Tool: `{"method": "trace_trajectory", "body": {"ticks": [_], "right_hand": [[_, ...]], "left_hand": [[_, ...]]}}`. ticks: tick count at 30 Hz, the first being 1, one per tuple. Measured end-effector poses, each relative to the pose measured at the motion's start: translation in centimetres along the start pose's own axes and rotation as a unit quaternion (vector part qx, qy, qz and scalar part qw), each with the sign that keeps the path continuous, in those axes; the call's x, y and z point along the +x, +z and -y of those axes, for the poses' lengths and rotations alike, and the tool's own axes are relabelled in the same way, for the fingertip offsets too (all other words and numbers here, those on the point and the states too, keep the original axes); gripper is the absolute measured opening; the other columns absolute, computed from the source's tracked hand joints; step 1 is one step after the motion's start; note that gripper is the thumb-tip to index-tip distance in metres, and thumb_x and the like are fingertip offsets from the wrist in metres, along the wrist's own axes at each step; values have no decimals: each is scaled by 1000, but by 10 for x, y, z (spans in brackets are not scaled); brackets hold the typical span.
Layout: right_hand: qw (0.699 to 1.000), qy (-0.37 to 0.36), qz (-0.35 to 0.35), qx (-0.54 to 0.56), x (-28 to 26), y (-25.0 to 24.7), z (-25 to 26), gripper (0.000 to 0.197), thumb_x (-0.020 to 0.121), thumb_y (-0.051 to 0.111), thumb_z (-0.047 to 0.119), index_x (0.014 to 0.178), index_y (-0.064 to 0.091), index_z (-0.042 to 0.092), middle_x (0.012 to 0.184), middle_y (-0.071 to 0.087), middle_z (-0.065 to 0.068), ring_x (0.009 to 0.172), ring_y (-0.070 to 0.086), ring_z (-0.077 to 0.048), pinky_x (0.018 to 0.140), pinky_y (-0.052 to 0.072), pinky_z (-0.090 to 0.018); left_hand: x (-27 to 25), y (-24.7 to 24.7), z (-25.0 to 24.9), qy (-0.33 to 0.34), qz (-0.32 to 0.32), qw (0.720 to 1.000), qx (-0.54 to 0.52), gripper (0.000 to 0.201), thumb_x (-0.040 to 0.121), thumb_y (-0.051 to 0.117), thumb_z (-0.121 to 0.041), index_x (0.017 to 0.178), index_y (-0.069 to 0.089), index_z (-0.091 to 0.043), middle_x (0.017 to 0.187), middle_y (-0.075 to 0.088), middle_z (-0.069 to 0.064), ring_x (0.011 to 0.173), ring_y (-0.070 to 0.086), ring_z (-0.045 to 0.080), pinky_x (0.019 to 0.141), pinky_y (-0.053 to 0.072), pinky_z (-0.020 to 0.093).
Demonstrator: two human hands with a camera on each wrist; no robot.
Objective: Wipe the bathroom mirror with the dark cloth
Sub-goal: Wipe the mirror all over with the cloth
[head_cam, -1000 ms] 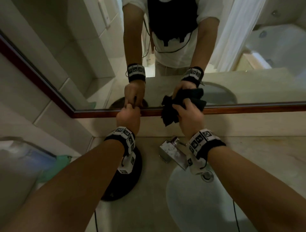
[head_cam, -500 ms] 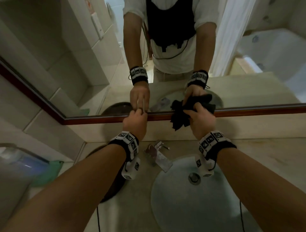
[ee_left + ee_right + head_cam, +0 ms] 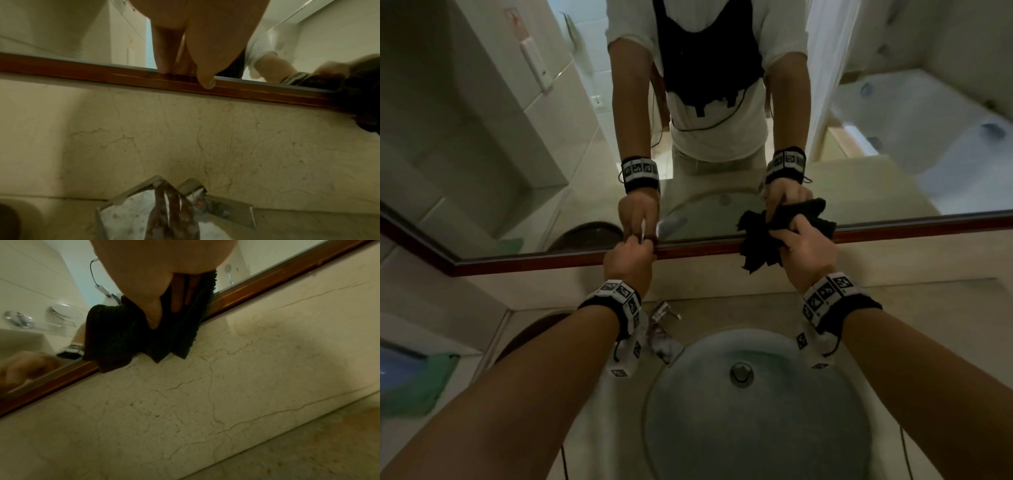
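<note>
At the mirror's (image 3: 722,154) lower edge, my right hand (image 3: 803,251) grips the soft, bunched dark cloth (image 3: 760,240); my left hand (image 3: 628,262) rests curled, fingertips on the frame (image 3: 551,258).

The mirror (image 3: 524,137) hangs on the wall above the countertop (image 3: 945,308), its frame (image 3: 705,248) along the lower edge. The sink basin (image 3: 756,428) sits in the countertop below, with the faucet (image 3: 662,329) at its back-left rim, between basin and wall.
</note>
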State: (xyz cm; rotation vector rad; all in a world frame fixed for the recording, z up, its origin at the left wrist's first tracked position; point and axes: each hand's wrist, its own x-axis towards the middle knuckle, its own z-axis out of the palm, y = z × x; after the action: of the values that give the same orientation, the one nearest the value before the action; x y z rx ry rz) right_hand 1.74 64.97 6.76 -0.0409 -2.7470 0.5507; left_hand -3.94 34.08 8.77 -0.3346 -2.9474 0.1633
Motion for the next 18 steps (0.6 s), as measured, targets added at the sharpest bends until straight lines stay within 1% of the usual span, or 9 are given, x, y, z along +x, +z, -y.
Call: {"method": "trace_trajectory", "body": {"ticks": [3, 6, 8, 9, 10, 11, 13, 16, 18], "right_hand": [[999, 4, -14, 35, 4, 7, -2, 18, 95, 57, 22, 106, 65, 9, 91, 47, 3, 79, 41, -8, 62, 34, -22], [999, -1, -26, 39, 5, 13, -2, 20, 95, 56, 19, 106, 66, 7, 86, 51, 2, 71, 43, -3, 59, 31, -15], [998, 0, -27, 60, 6, 16, 5, 19, 96, 54, 20, 103, 65, 6, 83, 50, 3, 71, 47, 0, 57, 31, -9], [999, -12, -22, 43, 7, 19, 11, 20, 95, 55, 19, 106, 66, 7, 87, 53, -2, 72, 49, -4, 59, 35, -14], [999, -22, -9, 21, 9, 23, 18, 23, 93, 55, 16, 112, 68, 10, 93, 56, -7, 75, 54, -17, 61, 41, -24], [1000, -26, -3, 7, 10, 27, 26, 26, 91, 56, 14, 115, 69, 13, 98, 58, -11, 77, 56, -26, 64, 44, -29], [999, -29, -21, 21, 11, 35, 45, 21, 90, 62, 17, 109, 72, 13, 97, 58, -7, 79, 58, -26, 65, 46, -29], [995, -88, -51, 22, 13, 54, 77, 19, 84, 66, 19, 100, 75, 14, 94, 60, -9, 75, 62, -30, 60, 54, -33], [995, -88, -42, 27, 13, 60, 91, 20, 80, 70, 17, 100, 76, 15, 95, 60, -9, 75, 62, -30, 58, 54, -34]], "left_hand": [[0, 1, 0, 2, 0, 1000, 4, 22, 94, 61, -28, 102, 64, -8, 91, 61, 16, 78, 63, 38, 62, 48, 40], [0, 4, 2, 14, -20, 1000, 9, 14, 85, 72, -18, 86, 65, -6, 75, 59, 15, 62, 61, 34, 52, 50, 37], [0, 9, 4, 27, -46, 999, 6, 19, 77, 80, -16, 76, 64, -6, 65, 56, 14, 52, 57, 31, 45, 44, 31], [0, 12, 6, 34, -55, 998, 3, 21, 75, 81, -18, 74, 64, -7, 63, 55, 13, 50, 55, 30, 44, 40, 29], [1, 13, 7, 39, -60, 997, 3, 22, 74, 82, -20, 74, 64, -7, 63, 55, 13, 50, 55, 30, 44, 39, 28], [1, 14, 8, 42, -62, 997, 3, 23, 73, 82, -22, 73, 64, -8, 63, 55, 12, 50, 54, 29, 44, 41, 28], [1, 14, 11, 48, -57, 997, -1, 25, 70, 84, -24, 71, 64, -10, 61, 53, 11, 49, 53, 28, 43, 42, 28], [2, 15, 12, 55, -64, 996, -6, 27, 64, 88, -22, 67, 63, -12, 59, 51, 9, 46, 51, 27, 42, 32, 25], [2, 15, 12, 58, -66, 996, -2, 27, 62, 90, -20, 66, 64, -13, 59, 51, 9, 45, 50, 27, 43, 27, 23]]}}
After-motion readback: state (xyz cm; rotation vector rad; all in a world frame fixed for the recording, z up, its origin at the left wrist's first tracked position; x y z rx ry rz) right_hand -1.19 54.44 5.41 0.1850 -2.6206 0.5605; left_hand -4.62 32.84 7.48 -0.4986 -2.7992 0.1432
